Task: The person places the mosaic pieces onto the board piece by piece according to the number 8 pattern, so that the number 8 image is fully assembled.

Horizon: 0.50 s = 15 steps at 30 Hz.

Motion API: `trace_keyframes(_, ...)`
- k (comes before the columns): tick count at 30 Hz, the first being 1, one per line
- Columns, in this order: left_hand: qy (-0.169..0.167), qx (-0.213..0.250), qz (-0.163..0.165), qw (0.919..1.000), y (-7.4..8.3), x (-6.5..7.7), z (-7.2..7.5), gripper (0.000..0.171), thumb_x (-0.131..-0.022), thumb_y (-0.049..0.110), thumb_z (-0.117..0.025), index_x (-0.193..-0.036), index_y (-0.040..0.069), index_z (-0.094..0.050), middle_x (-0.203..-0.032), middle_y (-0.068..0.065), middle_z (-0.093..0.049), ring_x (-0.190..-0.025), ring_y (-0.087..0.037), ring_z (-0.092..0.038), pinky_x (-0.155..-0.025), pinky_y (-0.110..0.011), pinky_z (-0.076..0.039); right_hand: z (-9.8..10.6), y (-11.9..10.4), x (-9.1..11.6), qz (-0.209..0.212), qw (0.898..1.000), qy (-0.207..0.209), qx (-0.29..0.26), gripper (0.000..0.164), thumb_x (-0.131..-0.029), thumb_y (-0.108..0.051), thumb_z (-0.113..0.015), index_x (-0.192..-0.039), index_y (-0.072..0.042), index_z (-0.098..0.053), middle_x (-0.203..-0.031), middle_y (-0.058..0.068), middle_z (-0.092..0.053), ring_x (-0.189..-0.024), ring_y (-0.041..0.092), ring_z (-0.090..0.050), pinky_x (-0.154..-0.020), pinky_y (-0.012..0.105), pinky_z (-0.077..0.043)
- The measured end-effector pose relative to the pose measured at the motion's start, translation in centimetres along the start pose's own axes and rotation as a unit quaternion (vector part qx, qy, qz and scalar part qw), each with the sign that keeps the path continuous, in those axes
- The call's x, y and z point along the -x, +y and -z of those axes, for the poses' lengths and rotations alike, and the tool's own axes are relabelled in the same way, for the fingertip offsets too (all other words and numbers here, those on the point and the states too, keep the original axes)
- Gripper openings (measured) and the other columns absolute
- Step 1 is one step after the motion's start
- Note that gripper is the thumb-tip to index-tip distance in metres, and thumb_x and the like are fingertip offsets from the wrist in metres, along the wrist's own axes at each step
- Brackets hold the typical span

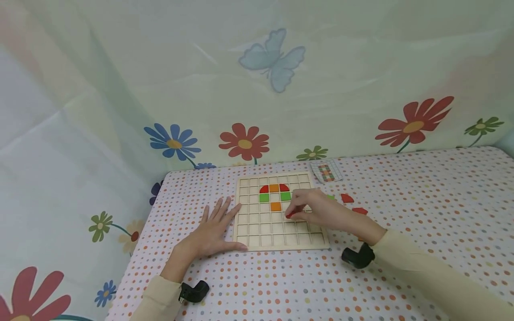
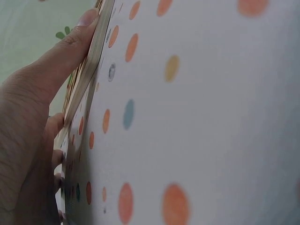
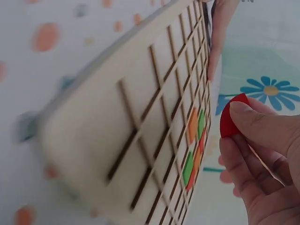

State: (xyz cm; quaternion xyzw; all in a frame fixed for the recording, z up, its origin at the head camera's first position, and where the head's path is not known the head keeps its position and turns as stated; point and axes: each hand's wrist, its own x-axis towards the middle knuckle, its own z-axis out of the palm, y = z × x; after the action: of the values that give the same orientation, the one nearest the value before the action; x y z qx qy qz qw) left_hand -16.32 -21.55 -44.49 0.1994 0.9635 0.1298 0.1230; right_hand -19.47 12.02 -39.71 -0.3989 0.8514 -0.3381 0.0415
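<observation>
One pale wooden square-grid board (image 1: pixel 266 240), flat on a white table cover with coloured dots (image 1: pixel 261 285). One red curved-edge flat piece (image 3: pixel 228 121), pinched between thumb and fingers of the right hand (image 1: pixel 312 207), held over the board, to the right of and nearer than the orange square piece (image 1: pixel 275 206) in the middle column. Left hand (image 1: pixel 213 229): grasping nothing, fingers spread, at the board's left edge, thumb on its near left corner. Set in the grid, far row, left to right: red rounded-corner piece (image 1: pixel 264 188), orange square tile (image 1: pixel 274 187), second red rounded-corner piece (image 1: pixel 283 187); next row nearer, one green square to the left (image 1: pixel 263 197) and one green square to the right (image 1: pixel 285 196), one cell between. Loose on the cover, right of the board: a green piece (image 1: pixel 331 197), partly behind the right hand; two red pieces (image 1: pixel 347 198), apart from each other; an orange piece (image 1: pixel 360 239), mostly covered by the right forearm. Beyond the board's far right corner: a white paper sheet with a printed coloured pattern (image 1: pixel 326 172). Obstruction: right hand and wrist cover several right-hand cells. Backdrop: pale cloth with flowers and a blue butterfly (image 1: pixel 274 60). Each wrist bears a black camera (image 1: pixel 358 256).
</observation>
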Motion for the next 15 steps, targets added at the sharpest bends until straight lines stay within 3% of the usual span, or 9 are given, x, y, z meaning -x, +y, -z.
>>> trace_keyframes(6, 0.001, -0.002, 0.001, 1.0, 0.3, 0.0, 0.3, 0.115, -0.083, 0.074, -0.073, -0.17, 0.022, -0.018, -0.176, -0.011, -0.002, -0.161, -0.036, 0.005, -0.126, -0.065, 0.003, -1.1, -0.5, -3.4, 0.01, 0.999, 0.011, -0.033, 0.023, -0.089, 0.0, -0.081, -0.111, -0.005, -0.082, -0.089, -0.005, -0.062, -0.082, 0.01, -0.058, -0.072, 0.027, -0.054)
trace_keyframes(11, -0.002, 0.0, -0.001, 1.0, 0.3, 0.0, 0.3, 0.114, -0.083, 0.074, -0.073, -0.17, 0.022, -0.018, -0.176, -0.011, -0.002, -0.161, -0.035, 0.005, -0.126, -0.065, 0.002, -2.3, 0.0, -5.3, 0.004, 0.997, 0.008, -0.077, 0.016, -0.092, 0.001, -0.078, -0.107, -0.001, -0.081, -0.091, -0.001, -0.063, -0.088, 0.013, -0.064, -0.081, 0.026, -0.059)
trace_keyframes(15, -0.005, 0.001, -0.002, 1.0, 0.2, 0.0, 0.2, 0.114, -0.084, 0.074, -0.072, -0.17, 0.023, -0.017, -0.176, -0.012, -0.001, -0.161, -0.036, 0.004, -0.126, -0.066, 0.002, -3.1, 0.6, -6.4, 0.0, 0.997, 0.014, -0.082, 0.016, -0.092, 0.002, -0.078, -0.107, 0.0, -0.081, -0.09, 0.0, -0.063, -0.086, 0.013, -0.063, -0.074, 0.025, -0.055)
